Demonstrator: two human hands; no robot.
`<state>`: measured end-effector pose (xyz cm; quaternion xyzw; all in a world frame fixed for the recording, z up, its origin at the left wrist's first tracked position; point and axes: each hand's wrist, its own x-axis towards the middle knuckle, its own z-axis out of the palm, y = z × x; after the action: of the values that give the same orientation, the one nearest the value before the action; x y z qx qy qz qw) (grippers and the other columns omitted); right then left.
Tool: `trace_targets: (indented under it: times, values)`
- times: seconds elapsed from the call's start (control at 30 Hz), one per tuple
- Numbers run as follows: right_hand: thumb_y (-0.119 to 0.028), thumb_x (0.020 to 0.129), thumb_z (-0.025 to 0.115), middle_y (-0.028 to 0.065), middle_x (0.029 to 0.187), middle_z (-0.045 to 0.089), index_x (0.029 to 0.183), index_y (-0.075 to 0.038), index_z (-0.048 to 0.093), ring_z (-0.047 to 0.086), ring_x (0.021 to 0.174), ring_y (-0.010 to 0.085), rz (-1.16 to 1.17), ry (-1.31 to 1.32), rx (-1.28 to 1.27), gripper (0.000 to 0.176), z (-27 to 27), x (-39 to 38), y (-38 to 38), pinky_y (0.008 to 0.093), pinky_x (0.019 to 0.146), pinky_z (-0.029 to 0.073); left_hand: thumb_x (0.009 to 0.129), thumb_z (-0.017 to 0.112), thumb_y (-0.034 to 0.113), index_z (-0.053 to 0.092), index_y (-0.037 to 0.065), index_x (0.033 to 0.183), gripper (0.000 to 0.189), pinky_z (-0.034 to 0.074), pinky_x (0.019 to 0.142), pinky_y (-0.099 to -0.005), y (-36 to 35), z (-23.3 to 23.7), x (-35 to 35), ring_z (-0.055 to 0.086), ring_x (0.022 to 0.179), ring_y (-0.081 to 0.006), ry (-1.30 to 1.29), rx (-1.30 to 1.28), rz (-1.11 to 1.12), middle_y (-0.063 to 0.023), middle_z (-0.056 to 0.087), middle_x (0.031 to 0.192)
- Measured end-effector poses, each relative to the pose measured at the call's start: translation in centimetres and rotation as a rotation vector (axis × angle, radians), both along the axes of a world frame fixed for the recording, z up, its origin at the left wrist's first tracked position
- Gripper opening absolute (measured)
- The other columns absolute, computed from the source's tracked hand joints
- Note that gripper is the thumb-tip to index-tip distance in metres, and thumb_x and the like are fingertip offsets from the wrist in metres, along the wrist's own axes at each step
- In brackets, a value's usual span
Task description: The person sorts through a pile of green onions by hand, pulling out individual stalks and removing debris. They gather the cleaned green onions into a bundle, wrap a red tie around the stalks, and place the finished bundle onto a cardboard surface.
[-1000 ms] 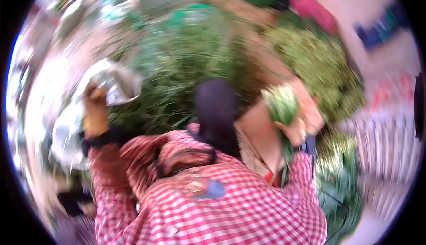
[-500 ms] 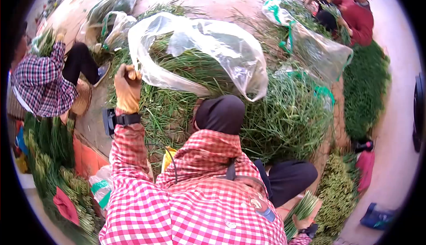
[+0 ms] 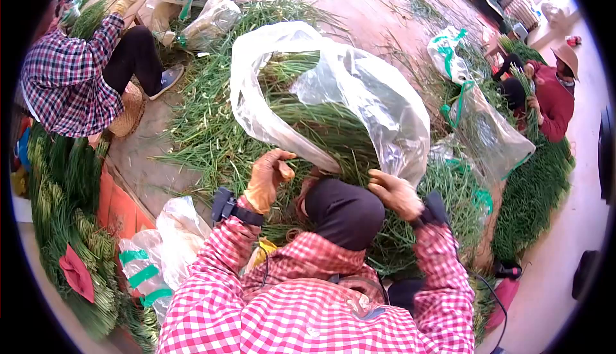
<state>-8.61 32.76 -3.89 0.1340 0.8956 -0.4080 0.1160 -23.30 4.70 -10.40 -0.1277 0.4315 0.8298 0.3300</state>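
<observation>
A clear plastic bag lies with its mouth held wide, full of long thin green stalks like chives. My left hand, in a tan glove, is just outside the bag's near rim; its fingers are loosely curled, with a gap between thumb and forefinger and nothing seen in them. My right hand is at the bag's near right edge, its fingers closed together by the stalks; what they grip is too small to make out. My dark-clad knee rises between the two hands.
Loose greens cover the floor around the bag. One co-worker in a checked shirt sits at left, another in a red top at right. Bundled greens line the right side; crumpled plastic lies at my left.
My left hand has let go of the bag's rim and come down and right. The right hand has moved from the lower right, where it held a green bundle, to the bag. The view has shifted.
</observation>
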Motion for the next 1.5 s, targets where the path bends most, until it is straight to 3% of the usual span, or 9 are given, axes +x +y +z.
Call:
trace_targets:
  times: [0.23,0.43,0.63,0.67,0.77,0.93,1.3,1.37,1.5]
  values:
    - [-0.03,0.088,0.06,0.0123,0.101,0.067,0.121,-0.001,0.055,0.065,0.078,0.0206,0.083,-0.138,-0.363,0.045,-11.7,-14.5,1.7,0.0335,0.077,0.051,0.094,0.049,0.027,0.058,-0.005,0.11,0.037,0.049,0.057,-0.0301,4.1,-0.8,-4.0,0.056,0.055,-0.0176,0.114,0.026,-0.082,-0.0051,0.057,0.059]
    - [-0.034,0.085,0.062,0.0181,0.094,0.066,0.11,-0.002,0.057,0.064,0.086,0.0282,-0.142,0.228,0.162,0.041,-5.7,-21.2,6.2,0.0383,0.076,0.049,0.094,0.049,0.038,0.034,0.011,0.136,0.053,0.045,0.04,-0.024,3.7,-4.7,-6.8,0.061,0.049,-0.0172,0.143,-0.295,0.026,-0.0107,0.065,0.067]
    - [-0.018,0.075,0.073,0.0142,0.101,0.066,0.117,-0.002,0.058,0.064,0.089,0.0218,0.533,0.597,0.206,0.047,-7.3,-22.5,-1.5,0.0327,0.081,0.051,0.095,0.046,0.039,0.024,0.008,0.141,0.06,0.04,0.034,-0.0218,1.0,-4.4,-7.3,0.056,0.04,-0.0132,0.145,-0.366,0.096,-0.0121,0.065,0.065]
    - [-0.018,0.075,0.07,0.0245,0.12,0.054,0.127,0.002,0.047,0.051,0.114,0.0352,0.506,0.416,0.23,0.06,-7.7,-22.4,-2.5,0.0391,0.1,0.04,0.095,0.046,0.039,0.024,0.006,0.142,0.061,0.041,0.036,-0.0204,0.8,-4.3,-7.5,0.056,0.041,-0.0124,0.162,-0.377,0.113,-0.0127,0.066,0.067]
    - [-0.025,0.063,0.081,0.0239,0.117,0.055,0.138,0.004,0.028,0.053,0.11,0.033,0.431,-0.053,0.379,0.096,-7.5,-24.1,-4.3,0.0397,0.098,0.04,0.094,0.049,0.037,0.02,0.006,0.143,0.065,0.042,0.038,-0.019,0.8,-3.7,-8.0,0.057,0.043,-0.0118,0.147,-0.383,0.242,-0.0133,0.066,0.068]
    - [-0.034,0.063,0.081,0.0274,0.123,0.051,0.138,0.003,0.028,0.049,0.115,0.0393,0.441,-0.038,0.417,0.099,-8.9,-21.6,-4.5,0.0416,0.099,0.039,0.094,0.053,0.03,0.058,0.002,0.113,0.034,0.04,0.04,-0.0186,0.6,-1.1,-10.6,0.056,0.045,-0.0086,0.29,-0.348,0.149,-0.0102,0.067,0.067]
    - [-0.044,0.06,0.082,0.0227,0.113,0.058,0.13,-0.002,0.039,0.058,0.103,0.0359,0.426,-0.135,0.387,0.093,-9.5,-22.1,-4.7,0.0384,0.091,0.046,0.095,0.051,0.025,0.058,0.006,0.095,0.019,0.044,0.05,-0.0185,3.9,5.4,-23.9,0.061,0.055,-0.0086,0.713,-0.493,-0.063,-0.0062,0.069,0.075]
    - [-0.037,0.062,0.08,0.0151,0.083,0.063,0.12,0.007,0.044,0.064,0.083,0.0282,0.399,-0.064,0.784,0.081,-12.5,-19.3,-7.0,0.0369,0.07,0.053,0.094,0.052,0.026,0.056,0.006,0.095,0.02,0.044,0.051,-0.0193,3.9,6.1,-23.6,0.059,0.056,-0.0083,0.692,-0.46,-0.06,-0.0059,0.068,0.075]
    - [-0.037,0.062,0.081,0.0191,0.085,0.062,0.1,0.001,0.046,0.064,0.082,0.0322,0.349,-0.119,0.484,0.065,-12.2,-15.6,-7.8,0.0399,0.07,0.052,0.093,0.054,0.023,0.054,0.002,0.105,0.024,0.047,0.053,-0.0218,2.7,5.8,-22.9,0.058,0.056,-0.0102,0.63,-0.44,-0.069,-0.0073,0.066,0.073]
